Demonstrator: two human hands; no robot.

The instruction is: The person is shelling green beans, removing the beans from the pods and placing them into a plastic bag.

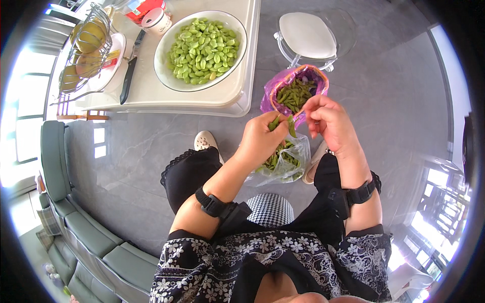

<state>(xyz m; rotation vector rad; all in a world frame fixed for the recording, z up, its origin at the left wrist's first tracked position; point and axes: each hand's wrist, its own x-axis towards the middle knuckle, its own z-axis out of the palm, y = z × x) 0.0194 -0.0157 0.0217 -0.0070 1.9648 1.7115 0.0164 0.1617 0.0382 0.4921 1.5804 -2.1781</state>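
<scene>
My left hand (261,135) has its fingers closed around green pods (291,127), held over a clear plastic bag (290,166) of more pods between my feet. Just to the right, my right hand (326,126) has curled fingers, thumb and forefinger close together near those pods; whether anything is between them is too small to tell. Beyond both hands a purple bag (272,91) with an orange rim holds darker pods (290,98). On the table at upper left, a white bowl (160,58) is piled with shelled green beans (202,53).
The table (136,98) also carries a knife (129,76), wire fruit basket (88,55), plate (116,60), small cup (154,20) and red package (139,10). A white seat (305,35) stands beyond the purple bag, a sofa (91,222) at left, a checkered stool (268,207) below me.
</scene>
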